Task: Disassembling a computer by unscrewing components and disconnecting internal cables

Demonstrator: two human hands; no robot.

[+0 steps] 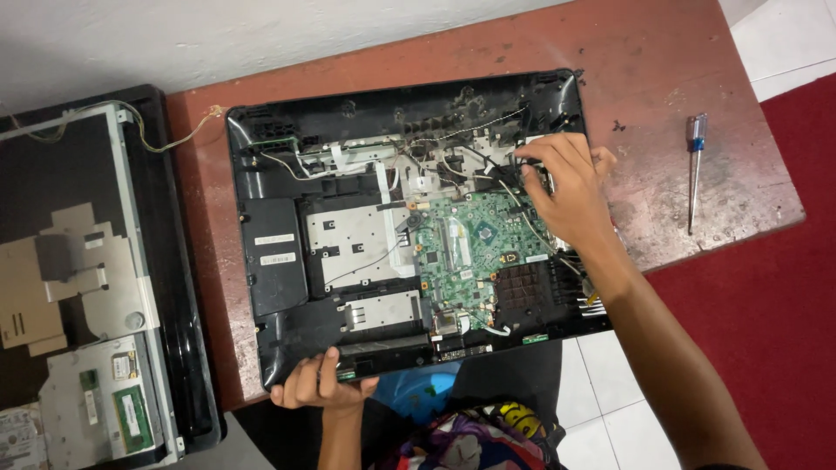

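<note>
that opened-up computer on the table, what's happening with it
A person has an opened computer chassis lying flat on a worn red-brown table, its green circuit board and metal shields exposed. Their left hand grips the near edge of the chassis, while the right hand reaches into the far right corner, fingers among the thin cables there. A blue-handled screwdriver lies untouched on the table to the right. Another dismantled panel sits to the left.
</note>
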